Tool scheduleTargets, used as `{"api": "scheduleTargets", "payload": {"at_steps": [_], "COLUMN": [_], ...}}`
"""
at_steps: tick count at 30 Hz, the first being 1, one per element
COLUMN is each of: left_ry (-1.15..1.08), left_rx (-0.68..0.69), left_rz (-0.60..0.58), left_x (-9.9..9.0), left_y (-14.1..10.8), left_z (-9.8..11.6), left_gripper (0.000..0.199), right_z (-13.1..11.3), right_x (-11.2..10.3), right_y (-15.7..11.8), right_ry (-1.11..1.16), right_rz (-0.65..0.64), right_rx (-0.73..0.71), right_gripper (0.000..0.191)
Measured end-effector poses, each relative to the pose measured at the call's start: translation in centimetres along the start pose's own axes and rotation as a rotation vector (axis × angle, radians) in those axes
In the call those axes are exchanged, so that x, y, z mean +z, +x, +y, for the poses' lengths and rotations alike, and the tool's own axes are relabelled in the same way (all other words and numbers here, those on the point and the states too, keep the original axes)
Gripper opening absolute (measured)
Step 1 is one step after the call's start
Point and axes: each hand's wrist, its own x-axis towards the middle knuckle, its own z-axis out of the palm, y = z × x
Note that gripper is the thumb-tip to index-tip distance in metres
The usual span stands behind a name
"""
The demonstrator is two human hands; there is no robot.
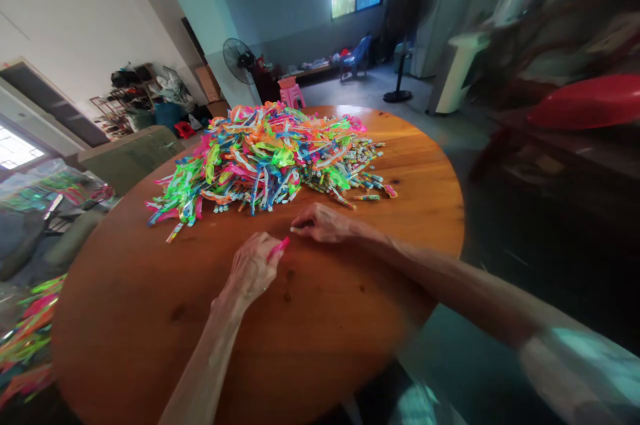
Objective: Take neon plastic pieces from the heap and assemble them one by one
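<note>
My left hand (254, 265) is over the near middle of the round wooden table (210, 325), closed on a small bright pink plastic piece (279, 247) whose tip sticks out past the fingers. To its right, my right hand (323, 224) is closed in a pinch, with a small whitish tip (296, 230) showing at the fingertips; most of that item is hidden. The two hands are close but apart. Just beyond them lies a large heap of neon plastic pieces (280, 152), mixed with short printed sticks. One loose stick (367, 198) lies at the heap's right front.
Clear bags of similar colourful pieces (30, 332) are at the left beside the table. A cardboard box (133, 152) stands behind the table's left edge. Farther back are a pink stool (293, 94), standing fans (239, 60) and a blue chair (357, 55). A red seat (585, 102) is at right.
</note>
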Motion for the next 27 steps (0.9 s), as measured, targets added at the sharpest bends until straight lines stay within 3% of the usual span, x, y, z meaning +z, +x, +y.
{"api": "scheduleTargets", "payload": {"at_steps": [3,9,13,17,23,27], "left_ry": [0.003,-0.02,-0.052,-0.047,-0.114,-0.134], "left_rx": [0.033,0.08,0.099,0.152,0.189,0.179], "left_rz": [0.059,0.106,0.113,0.145,0.117,0.066], "left_x": [0.0,0.4,0.7,0.8,0.6,0.1], "left_y": [-0.1,-0.1,-0.2,-0.2,-0.5,-1.0], "left_z": [0.2,-0.1,-0.2,-0.2,-1.1,-1.1], "left_gripper": [0.017,0.019,0.02,0.022,0.022,0.021], "right_z": [-0.8,-1.9,-1.3,-0.9,-2.1,-2.6], "right_x": [-1.6,-2.6,-2.1,-1.5,-0.4,-0.2], "right_y": [-0.3,-0.3,-0.4,-0.5,-0.8,-1.2], "right_ry": [0.365,0.497,0.578,0.533,0.249,0.083], "right_rz": [-0.276,-0.388,-0.357,-0.335,-0.369,-0.32], "right_rx": [-0.105,0.167,0.05,-0.088,0.035,-0.202], "right_gripper": [0.038,0.04,0.035,0.027,0.048,0.05]}}
